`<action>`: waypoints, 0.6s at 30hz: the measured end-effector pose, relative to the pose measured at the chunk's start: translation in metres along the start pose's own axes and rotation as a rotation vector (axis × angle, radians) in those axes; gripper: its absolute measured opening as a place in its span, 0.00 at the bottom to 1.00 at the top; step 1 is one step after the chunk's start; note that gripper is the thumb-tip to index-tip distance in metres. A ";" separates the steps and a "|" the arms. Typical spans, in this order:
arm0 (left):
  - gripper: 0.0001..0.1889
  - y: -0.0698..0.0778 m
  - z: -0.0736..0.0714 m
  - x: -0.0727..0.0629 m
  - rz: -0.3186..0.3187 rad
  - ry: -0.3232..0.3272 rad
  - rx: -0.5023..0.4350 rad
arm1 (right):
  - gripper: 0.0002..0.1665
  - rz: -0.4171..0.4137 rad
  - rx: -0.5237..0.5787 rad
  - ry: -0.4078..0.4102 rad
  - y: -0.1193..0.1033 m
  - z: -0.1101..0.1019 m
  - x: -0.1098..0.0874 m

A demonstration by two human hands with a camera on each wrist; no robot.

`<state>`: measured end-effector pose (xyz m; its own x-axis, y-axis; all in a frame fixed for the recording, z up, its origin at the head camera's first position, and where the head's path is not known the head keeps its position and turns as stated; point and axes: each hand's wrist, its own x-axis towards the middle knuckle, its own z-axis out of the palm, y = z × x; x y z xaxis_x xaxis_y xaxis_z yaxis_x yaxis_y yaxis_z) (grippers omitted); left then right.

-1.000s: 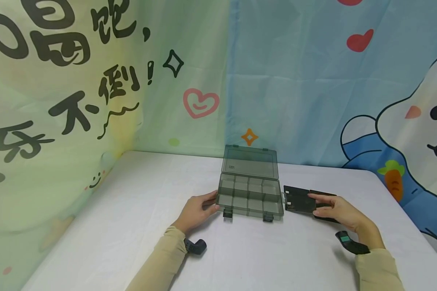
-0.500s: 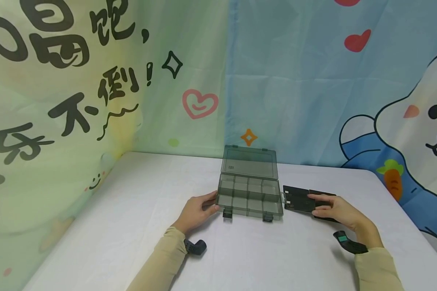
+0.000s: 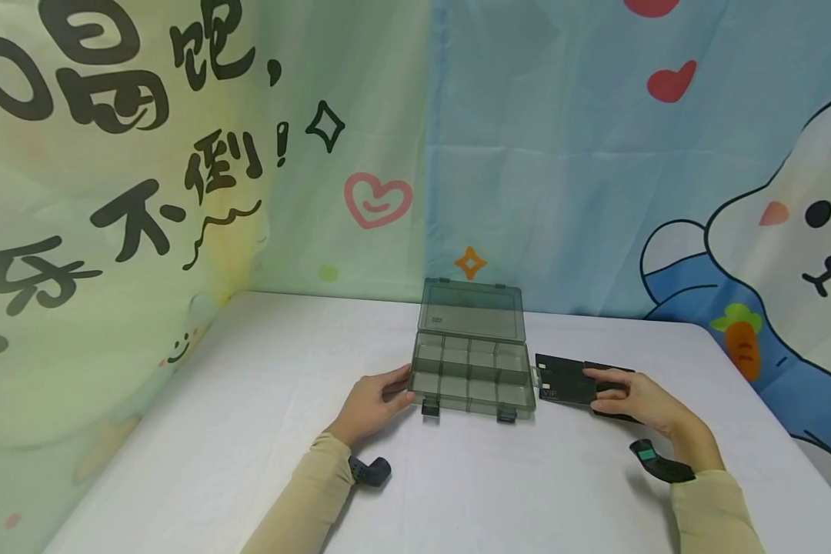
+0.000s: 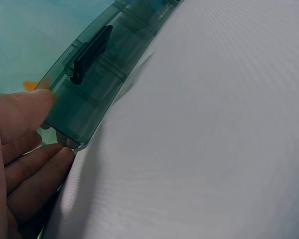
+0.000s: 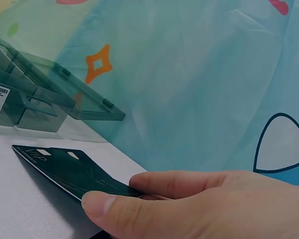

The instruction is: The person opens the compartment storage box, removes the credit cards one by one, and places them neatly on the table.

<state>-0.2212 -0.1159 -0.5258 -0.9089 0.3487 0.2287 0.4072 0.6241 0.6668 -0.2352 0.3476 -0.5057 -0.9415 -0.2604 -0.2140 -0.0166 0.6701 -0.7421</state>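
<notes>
A smoky, see-through compartment box (image 3: 472, 372) lies on the table with its lid raised at the back, and its compartments look bare. My left hand (image 3: 372, 406) holds the box's left side, thumb against the front corner and fingers low at the bottom edge in the left wrist view. To the right of the box, my right hand (image 3: 647, 402) pinches a black card (image 5: 65, 167) lettered "VIP" between thumb and fingers. That card is tilted, with a shadow under it. Another black card (image 3: 619, 416) shows partly beneath the hand.
A white cloth covers the table (image 3: 498, 485). Printed curtains (image 3: 561, 192) hang directly behind it and along the left. Dark wrist devices are worn on both wrists, below the tan sleeves. Two black latches (image 3: 506, 414) stick out from the box's front.
The whole head view has shifted slightly to the left. Both hands, the box and the cards keep the same places relative to each other.
</notes>
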 end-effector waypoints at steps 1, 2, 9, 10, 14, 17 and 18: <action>0.30 0.000 0.000 0.000 0.000 0.001 0.001 | 0.49 -0.007 0.002 0.001 0.000 0.000 0.000; 0.30 0.000 0.000 0.000 0.000 0.001 0.001 | 0.49 -0.010 0.010 0.002 0.001 0.000 0.001; 0.30 0.002 -0.001 0.000 -0.007 -0.002 -0.013 | 0.49 -0.021 0.037 0.017 0.001 -0.001 0.004; 0.30 0.003 -0.002 0.000 -0.004 -0.001 -0.013 | 0.49 -0.021 0.031 0.020 0.000 0.000 0.004; 0.30 0.003 -0.002 0.000 0.006 -0.001 -0.014 | 0.47 -0.019 0.007 0.032 -0.001 0.001 0.004; 0.30 0.003 -0.001 0.000 0.002 -0.002 -0.016 | 0.45 -0.010 -0.011 0.040 -0.002 0.002 0.004; 0.30 0.003 -0.001 0.000 -0.004 -0.004 -0.013 | 0.45 -0.007 -0.020 0.041 -0.002 0.002 0.003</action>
<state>-0.2200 -0.1149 -0.5232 -0.9103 0.3486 0.2234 0.4022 0.6162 0.6772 -0.2377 0.3437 -0.5062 -0.9544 -0.2364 -0.1821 -0.0297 0.6825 -0.7303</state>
